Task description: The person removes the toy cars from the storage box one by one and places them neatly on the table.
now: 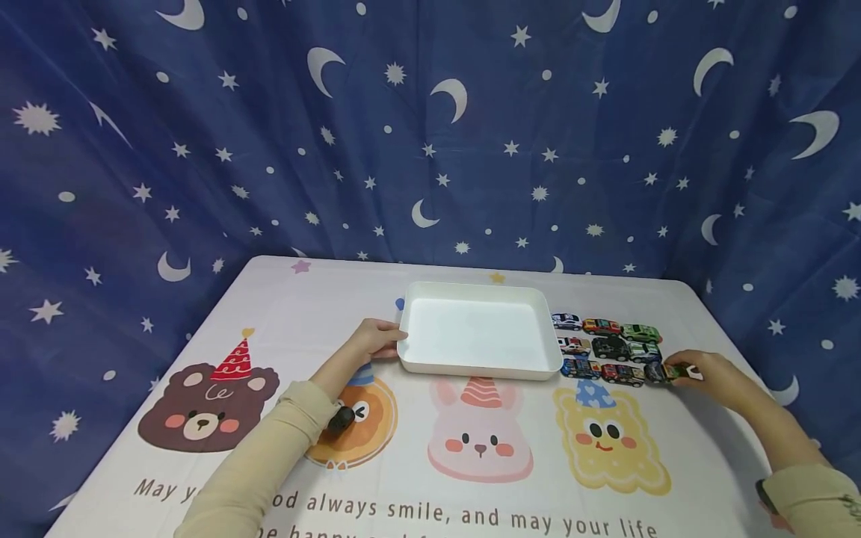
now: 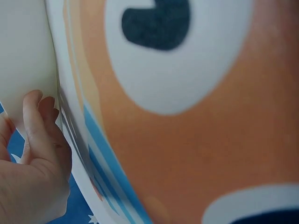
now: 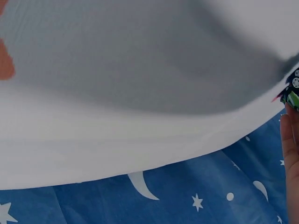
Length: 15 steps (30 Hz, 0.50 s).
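A white rectangular tray (image 1: 480, 370) lies on the table with nothing in it. At its left end my left hand (image 1: 374, 338) pinches the rim; in the left wrist view the fingers (image 2: 35, 116) rest against the tray's pale side (image 2: 28, 56). Beside the tray's right end, several small toy cars (image 1: 610, 348) stand close together in rows. My right hand (image 1: 706, 373) holds a dark toy car (image 1: 675, 372) with green and orange markings, at the right end of the front row. Only an edge of this car shows in the right wrist view, at the fingertips (image 3: 290, 109).
The white tablecloth (image 1: 403, 456) carries printed cartoon animals and lettering. A blue curtain (image 1: 430, 149) with moons and stars hangs behind the table and along both sides. Dark wrist cameras are worn at both sleeves.
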Each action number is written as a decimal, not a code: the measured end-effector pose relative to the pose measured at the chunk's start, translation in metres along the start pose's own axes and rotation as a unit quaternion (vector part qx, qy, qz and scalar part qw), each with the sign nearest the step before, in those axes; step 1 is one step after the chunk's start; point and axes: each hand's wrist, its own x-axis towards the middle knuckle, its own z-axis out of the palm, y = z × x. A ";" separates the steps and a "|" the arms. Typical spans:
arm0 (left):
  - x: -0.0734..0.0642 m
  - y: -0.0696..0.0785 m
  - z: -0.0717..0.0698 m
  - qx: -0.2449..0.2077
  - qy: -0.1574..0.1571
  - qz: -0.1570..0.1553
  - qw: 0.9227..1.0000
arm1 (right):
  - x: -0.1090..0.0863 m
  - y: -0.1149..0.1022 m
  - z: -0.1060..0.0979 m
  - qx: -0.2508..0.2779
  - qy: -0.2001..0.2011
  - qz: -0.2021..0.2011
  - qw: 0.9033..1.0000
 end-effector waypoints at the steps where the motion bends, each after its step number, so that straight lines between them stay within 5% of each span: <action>1: 0.000 0.000 0.000 0.000 0.001 -0.001 1.000 | 0.000 0.001 0.001 -0.002 -0.001 -0.003 1.000; 15: 0.002 -0.001 0.000 -0.009 -0.002 -0.002 1.000 | -0.001 0.002 0.008 0.003 -0.010 0.022 1.000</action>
